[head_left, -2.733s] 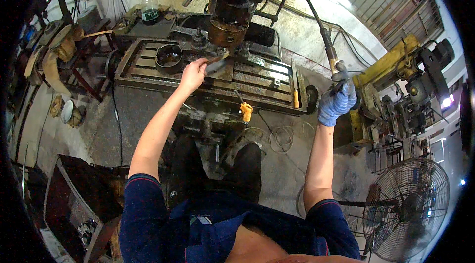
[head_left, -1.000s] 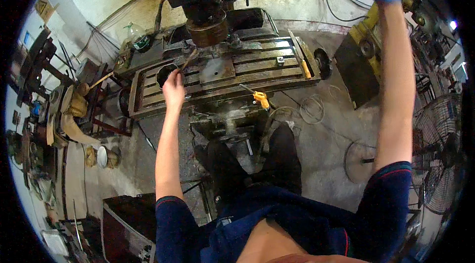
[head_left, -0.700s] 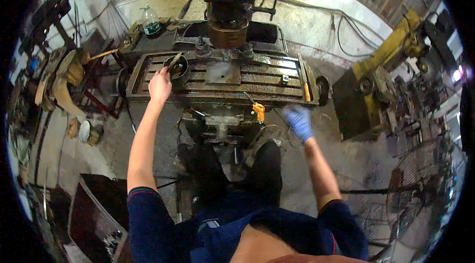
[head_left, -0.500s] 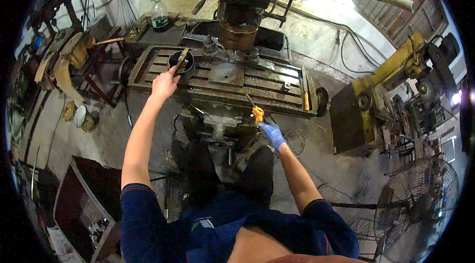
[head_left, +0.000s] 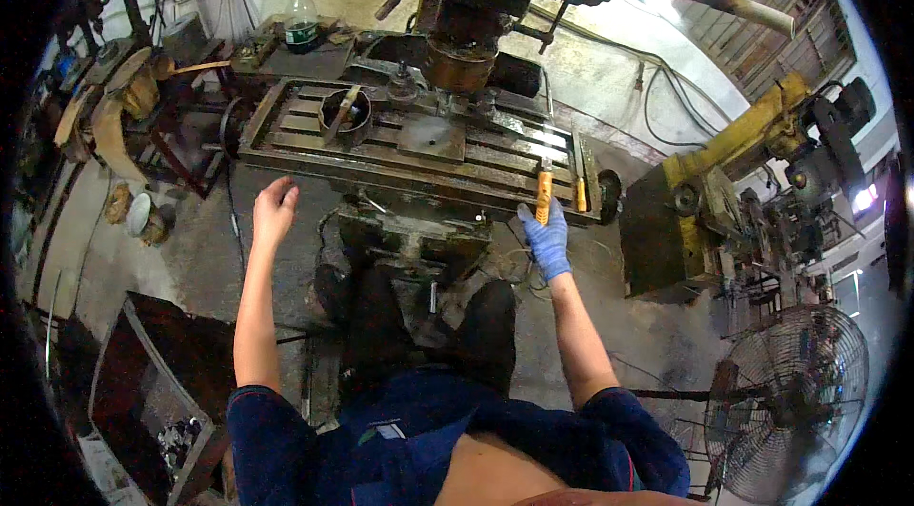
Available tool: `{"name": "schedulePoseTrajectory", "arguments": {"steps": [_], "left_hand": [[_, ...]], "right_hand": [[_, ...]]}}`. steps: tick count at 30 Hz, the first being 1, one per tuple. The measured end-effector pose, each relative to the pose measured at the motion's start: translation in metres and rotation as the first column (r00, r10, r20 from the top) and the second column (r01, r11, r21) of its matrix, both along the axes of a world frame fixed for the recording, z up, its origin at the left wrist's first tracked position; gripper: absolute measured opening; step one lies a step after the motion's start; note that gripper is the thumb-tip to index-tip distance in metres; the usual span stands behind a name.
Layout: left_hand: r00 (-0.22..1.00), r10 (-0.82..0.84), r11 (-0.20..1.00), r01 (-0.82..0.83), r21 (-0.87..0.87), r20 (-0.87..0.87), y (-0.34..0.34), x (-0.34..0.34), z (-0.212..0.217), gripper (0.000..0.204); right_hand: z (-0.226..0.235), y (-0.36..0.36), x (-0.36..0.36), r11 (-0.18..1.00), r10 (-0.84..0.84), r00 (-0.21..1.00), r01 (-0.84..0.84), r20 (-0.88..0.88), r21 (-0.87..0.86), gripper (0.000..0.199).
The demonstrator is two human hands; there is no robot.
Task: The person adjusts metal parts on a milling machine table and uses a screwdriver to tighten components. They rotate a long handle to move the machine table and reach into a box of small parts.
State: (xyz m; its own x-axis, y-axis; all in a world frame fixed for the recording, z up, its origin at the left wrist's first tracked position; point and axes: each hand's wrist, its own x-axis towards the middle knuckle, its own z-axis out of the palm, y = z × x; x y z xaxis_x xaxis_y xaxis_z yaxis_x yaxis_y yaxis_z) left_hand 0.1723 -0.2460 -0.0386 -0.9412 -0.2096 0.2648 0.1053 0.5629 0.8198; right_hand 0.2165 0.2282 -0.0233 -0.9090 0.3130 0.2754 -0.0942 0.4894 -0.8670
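Note:
My bare left hand (head_left: 275, 208) hangs in front of the machine table (head_left: 381, 166), fingers loosely curled, with nothing visible in it. Beyond it on the table stands a round dark pot (head_left: 358, 132). A brush-like tool with a flat pale handle (head_left: 341, 116) leans across the pot's rim; its lower end is hard to make out. My right hand (head_left: 546, 241), in a blue glove, is closed round a yellow-handled tool (head_left: 544, 194) at the table's front right edge, metal end pointing away. To its right, a second yellow-handled tool (head_left: 582, 194) lies along the table's end.
The machine's spindle head (head_left: 464, 59) hangs over the table's back. A flat metal plate (head_left: 430, 138) sits mid-table. A clear bottle (head_left: 301, 22) stands at the back left. A metal bin (head_left: 143, 392) is at lower left, a caged fan (head_left: 785, 401) at lower right.
My left hand has let go of the pale-handled tool in the pot and drawn back toward me. My right hand has moved right with the yellow-handled tool, now pointing straight away.

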Motion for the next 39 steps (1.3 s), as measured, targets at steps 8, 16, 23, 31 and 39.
{"name": "schedulePoseTrajectory", "arguments": {"steps": [8,16,23,31,39], "left_hand": [[0.992,-0.099,0.943,0.070,0.326,0.074,0.036,0.043,-0.006,0.026],[0.993,-0.119,0.966,0.111,0.234,0.019,0.044,0.065,0.016,0.033],[0.953,-0.224,0.948,0.165,0.273,0.204,0.041,0.075,-0.020,0.033],[0.833,-0.536,0.533,0.211,0.819,0.134,0.120,0.052,0.003,0.023],[0.817,-0.574,0.279,0.140,0.950,0.049,0.125,0.059,-0.004,0.024]], "right_hand": [[0.089,-0.088,-0.038,0.496,-0.075,0.824,-0.458,0.562,0.737,0.052],[0.093,-0.121,-0.156,0.645,-0.140,0.846,-0.316,0.514,0.696,0.043],[0.100,-0.106,-0.071,0.536,0.000,0.723,-0.583,0.691,0.610,0.047],[0.113,-0.074,0.035,0.533,0.402,0.613,-0.761,0.680,0.370,0.050],[0.089,-0.098,0.065,0.385,0.450,0.579,-0.813,0.680,0.437,0.048]]}}
